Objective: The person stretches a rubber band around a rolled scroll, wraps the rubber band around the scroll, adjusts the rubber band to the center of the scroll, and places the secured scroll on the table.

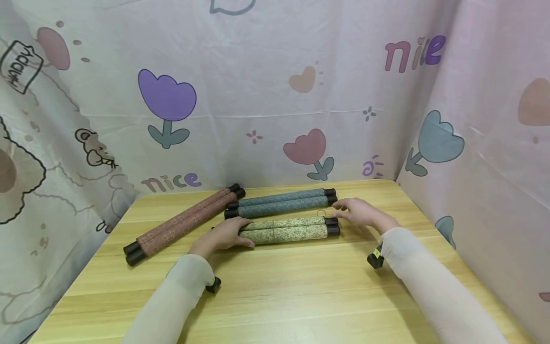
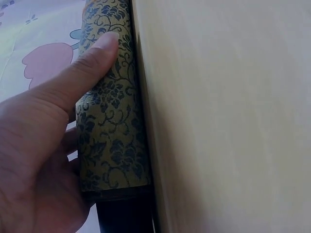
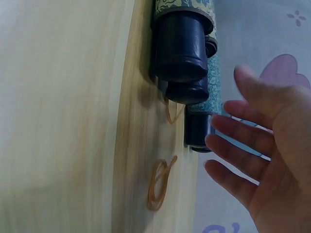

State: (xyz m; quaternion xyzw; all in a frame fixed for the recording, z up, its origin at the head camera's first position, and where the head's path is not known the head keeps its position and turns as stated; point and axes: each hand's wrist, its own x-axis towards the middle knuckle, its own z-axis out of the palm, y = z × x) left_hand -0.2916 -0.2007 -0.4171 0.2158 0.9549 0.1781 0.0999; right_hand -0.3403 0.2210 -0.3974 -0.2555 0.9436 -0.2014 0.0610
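Observation:
A green-and-cream floral scroll (image 1: 296, 232), rolled from both ends into two rolls with black knobs, lies on the table. My left hand (image 1: 227, 234) grips its left end; in the left wrist view the thumb (image 2: 104, 46) lies along the patterned roll (image 2: 114, 121) and the fingers go behind it. Just off the right end, my right hand (image 1: 360, 212) hovers with fingers loosely spread, holding nothing. Close by that hand, the right wrist view shows the black knob (image 3: 181, 48) and a looped orange cord (image 3: 158, 187) on the wood.
Behind the green scroll is a blue double-rolled scroll (image 1: 281, 203) with black ends. A reddish-brown scroll (image 1: 185, 222) slants across the left of the wooden table (image 1: 301, 291). A printed curtain (image 1: 240, 95) encloses the back and sides.

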